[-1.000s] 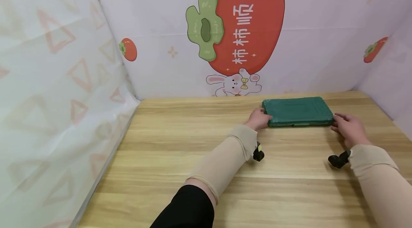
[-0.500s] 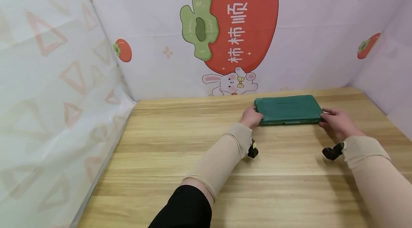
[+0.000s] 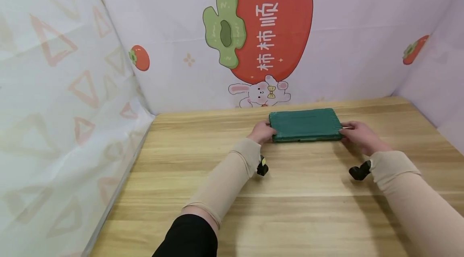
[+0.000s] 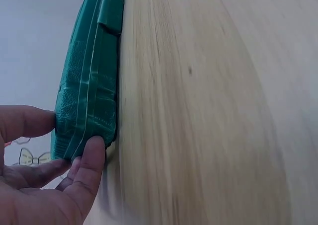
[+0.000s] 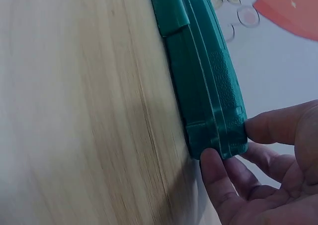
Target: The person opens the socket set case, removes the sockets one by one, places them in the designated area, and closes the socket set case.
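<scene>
A flat green plastic case (image 3: 305, 125) with a ribbed lid is at the back of the wooden table, on it or just above; I cannot tell which. My left hand (image 3: 262, 132) grips its left end. In the left wrist view, thumb and fingertips (image 4: 93, 150) pinch the case's corner (image 4: 84, 101). On the opposite end, my right hand (image 3: 362, 137) holds the case the same way, thumb on top and fingers low, as the right wrist view shows at the corner (image 5: 218, 115). A latch tab (image 5: 171, 9) juts from the front side. The lid is down, so the inside is hidden.
The wooden table (image 3: 297, 216) runs up to a white printed cloth backdrop (image 3: 174, 79) just behind the case. A patterned sheet (image 3: 72, 136) borders the left side, and a cloth wall (image 3: 446, 79) stands at the right.
The green case has moved left along the back of the table, with both hands holding its ends throughout. The head view has shifted slightly too.
</scene>
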Demonstrator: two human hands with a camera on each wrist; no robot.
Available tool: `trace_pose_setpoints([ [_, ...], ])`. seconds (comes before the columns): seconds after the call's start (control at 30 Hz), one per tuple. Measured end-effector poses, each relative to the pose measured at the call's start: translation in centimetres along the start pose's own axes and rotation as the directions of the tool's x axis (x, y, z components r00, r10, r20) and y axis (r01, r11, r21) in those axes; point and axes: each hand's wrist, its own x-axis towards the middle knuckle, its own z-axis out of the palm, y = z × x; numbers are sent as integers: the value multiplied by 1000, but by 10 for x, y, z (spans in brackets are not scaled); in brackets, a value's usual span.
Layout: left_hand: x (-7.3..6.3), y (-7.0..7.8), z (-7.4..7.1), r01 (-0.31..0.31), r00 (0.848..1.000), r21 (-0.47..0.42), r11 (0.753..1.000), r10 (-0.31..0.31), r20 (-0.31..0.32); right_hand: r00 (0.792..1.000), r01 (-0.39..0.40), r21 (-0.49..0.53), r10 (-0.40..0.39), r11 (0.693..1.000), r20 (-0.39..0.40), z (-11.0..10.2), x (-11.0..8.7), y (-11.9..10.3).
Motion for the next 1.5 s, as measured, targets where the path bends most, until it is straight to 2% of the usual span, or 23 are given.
trace_pose_setpoints([
  [0.2,-6,-12,-25,-2,1000,-4,1000,2,18,1000,12,-24,-12,1000,-8,24,6,-11],
  [0.4,-13,-21,-46,8,1000,-34,999,-8,3,999,29,-33,-30,999,-22,46,11,-21],
  [0.7,-22,-31,-69,-1,1000,-76,997,3,13,997,58,-69,-62,996,-45,64,12,-32],
  [0.97,-35,-40,-81,4,1000,-12,1000,-4,-1,993,89,-186,-103,979,-63,80,5,-39],
  [1.27,-44,-43,-85,9,1000,-23,1000,-8,18,994,75,-167,-88,983,-71,85,3,-37],
  [1.5,-46,-50,-90,2,1000,4,1000,-2,24,995,70,-129,-79,989,-63,93,-3,-37],
])
